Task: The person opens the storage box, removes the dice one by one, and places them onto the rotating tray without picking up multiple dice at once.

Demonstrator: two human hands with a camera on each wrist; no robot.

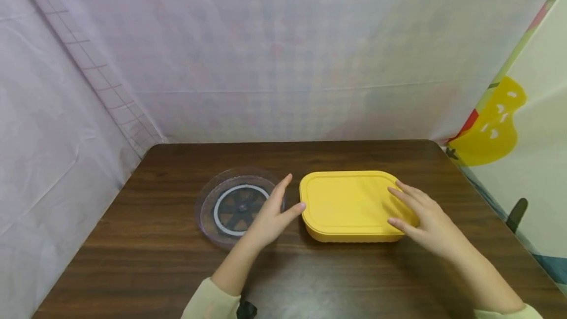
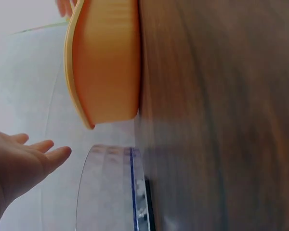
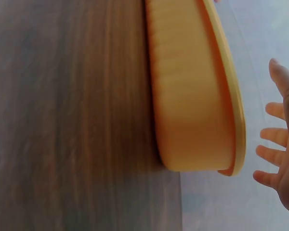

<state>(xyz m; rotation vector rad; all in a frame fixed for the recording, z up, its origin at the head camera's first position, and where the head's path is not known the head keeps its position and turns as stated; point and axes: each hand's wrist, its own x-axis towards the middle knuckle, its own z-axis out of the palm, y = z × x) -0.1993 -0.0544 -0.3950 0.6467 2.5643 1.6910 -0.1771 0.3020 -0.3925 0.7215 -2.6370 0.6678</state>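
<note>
A yellow lidded box (image 1: 350, 203) with rounded corners stands on the dark wooden table, its lid on. My left hand (image 1: 268, 218) is at the box's left side, fingers spread, above the edge of a round clear plastic tray (image 1: 208, 220). In the left wrist view that hand (image 2: 24, 161) shows apart from the box (image 2: 108, 62). My right hand (image 1: 427, 223) hovers by the box's right end with fingers extended. The right wrist view shows a gap between this hand (image 3: 284, 139) and the box (image 3: 197, 91). Neither hand holds anything.
The wooden table (image 1: 146, 260) has a pale curtain (image 1: 274, 53) behind it and white cloth (image 1: 53, 137) along the left. A patterned cloth with a yellow shape (image 1: 491, 132) hangs at the right. The clear tray has a grey ring and dark spokes in its middle.
</note>
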